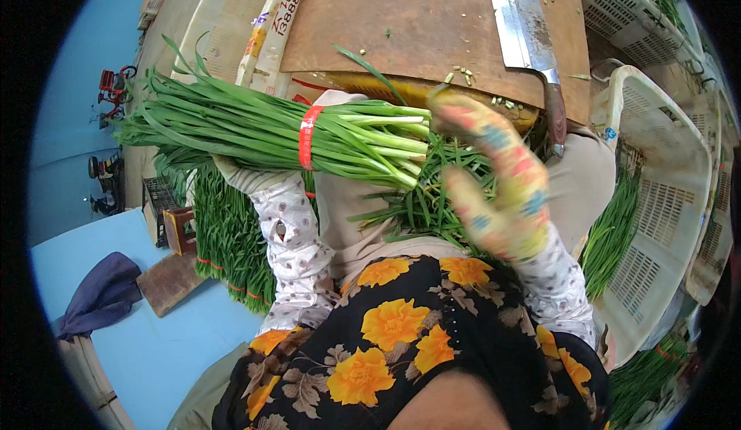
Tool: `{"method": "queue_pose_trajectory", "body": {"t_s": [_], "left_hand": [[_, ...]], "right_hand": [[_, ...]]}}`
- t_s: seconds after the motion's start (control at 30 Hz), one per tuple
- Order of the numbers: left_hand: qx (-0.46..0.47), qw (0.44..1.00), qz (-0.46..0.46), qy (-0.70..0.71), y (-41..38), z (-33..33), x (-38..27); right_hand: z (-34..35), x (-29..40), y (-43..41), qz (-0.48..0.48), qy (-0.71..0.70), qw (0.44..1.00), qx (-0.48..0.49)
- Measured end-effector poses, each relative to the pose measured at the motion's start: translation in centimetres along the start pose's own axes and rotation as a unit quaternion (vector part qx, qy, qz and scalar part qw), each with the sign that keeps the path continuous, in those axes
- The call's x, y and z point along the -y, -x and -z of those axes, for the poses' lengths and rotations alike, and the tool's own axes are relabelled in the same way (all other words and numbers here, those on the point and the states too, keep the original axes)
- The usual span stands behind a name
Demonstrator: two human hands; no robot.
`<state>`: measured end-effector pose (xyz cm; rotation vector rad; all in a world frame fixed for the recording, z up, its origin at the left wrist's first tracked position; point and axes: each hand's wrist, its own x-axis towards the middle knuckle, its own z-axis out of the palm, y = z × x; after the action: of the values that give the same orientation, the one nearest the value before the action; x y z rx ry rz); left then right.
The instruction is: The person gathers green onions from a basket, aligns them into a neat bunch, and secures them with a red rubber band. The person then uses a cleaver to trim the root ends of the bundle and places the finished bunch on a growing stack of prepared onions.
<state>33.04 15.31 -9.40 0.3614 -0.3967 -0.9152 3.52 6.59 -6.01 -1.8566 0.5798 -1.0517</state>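
Observation:
A bundle of garlic chives (260, 132) lies sideways before me, leaves to the left and pale cut ends to the right. A red printed band (308, 139) goes around it. My left hand (237, 176), gloved, supports the bundle from below; its fingers are mostly hidden under the leaves. Just right of the stem ends is my right hand (509, 181), in a colour-patterned glove and blurred, with thumb and fingers apart. Loose green leaf scraps (446, 192) lie in my lap beneath it.
A cleaver (524, 27) rests on the wooden board (388, 19), its handle past the near edge, among small stem bits. Crates flank me, including a white plastic crate (666, 210) with chives. Several banded bundles (231, 233) stand at left, near a brown block (169, 282).

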Motion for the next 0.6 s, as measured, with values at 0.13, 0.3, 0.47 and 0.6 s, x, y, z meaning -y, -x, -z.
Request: {"method": "queue_pose_trajectory", "body": {"t_s": [0.13,0.3,0.47,0.6], "left_hand": [[-0.066,0.997,-0.018,0.034,-1.0,0.5,-0.5],[-0.036,0.999,0.009,0.005,0.1,-0.9,-0.6],[-0.149,0.986,-0.002,-0.076,-0.5,-1.7,1.2],[-0.208,0.972,0.031,-0.105,-0.7,-1.8,0.7]], "right_hand": [[-0.2,-3.3,1.2,0.080,0.146,0.983,0.076],[1.1,-2.9,1.0,-0.119,0.018,0.988,-0.100],[0.2,-2.0,-0.7,0.109,0.140,0.984,-0.031],[0.2,-2.3,-1.5,0.144,0.208,0.967,0.001]]}}
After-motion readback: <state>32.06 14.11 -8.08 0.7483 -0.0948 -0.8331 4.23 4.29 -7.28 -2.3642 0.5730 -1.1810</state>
